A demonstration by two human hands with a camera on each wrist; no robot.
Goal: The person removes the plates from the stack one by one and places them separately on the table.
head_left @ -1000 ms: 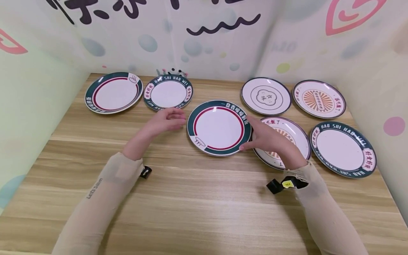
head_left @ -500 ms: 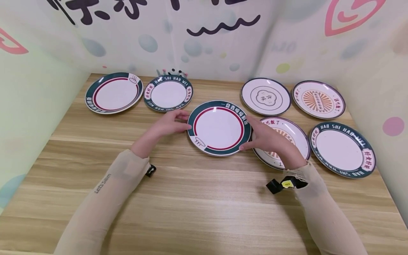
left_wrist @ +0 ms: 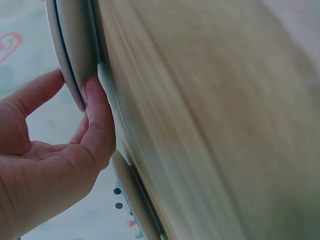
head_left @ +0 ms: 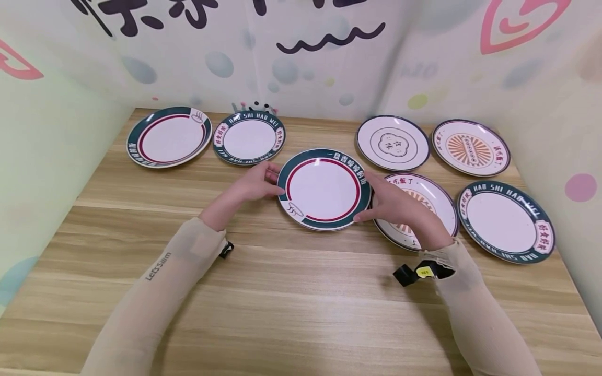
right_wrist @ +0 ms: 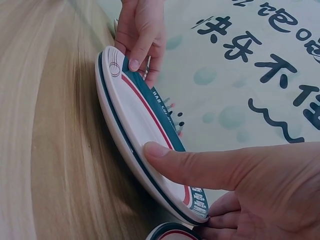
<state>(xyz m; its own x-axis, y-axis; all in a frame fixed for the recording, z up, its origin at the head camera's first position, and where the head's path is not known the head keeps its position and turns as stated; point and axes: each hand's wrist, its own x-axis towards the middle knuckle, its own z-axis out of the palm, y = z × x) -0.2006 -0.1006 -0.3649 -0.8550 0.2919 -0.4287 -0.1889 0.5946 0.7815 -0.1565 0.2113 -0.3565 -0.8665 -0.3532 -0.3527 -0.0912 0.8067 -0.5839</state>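
Note:
A round plate (head_left: 322,189) with a dark green rim and a red ring lies in the middle of the table. My left hand (head_left: 256,183) pinches its left rim, with the thumb on top. In the left wrist view the fingers (left_wrist: 100,120) curl against the plate's underside (left_wrist: 80,45). On the opposite side my right hand (head_left: 392,201) grips the right rim; its thumb lies over the top in the right wrist view, while its other fingers are partly hidden behind the plate (right_wrist: 135,120). A sunburst plate (head_left: 416,188) sits partly covered by the right hand.
At the back left are a green-and-red plate (head_left: 169,137) and a smaller green-rimmed plate (head_left: 248,137). On the right are a dark-rimmed plate (head_left: 418,138), another sunburst plate (head_left: 447,156) and a lettered green-rimmed plate (head_left: 500,222). A printed wall covering (head_left: 315,78) stands behind the table (head_left: 301,303).
My left hand has moved right to the middle plate and now pinches its left rim. The right hand stays on the right rim, and the plates have not visibly moved.

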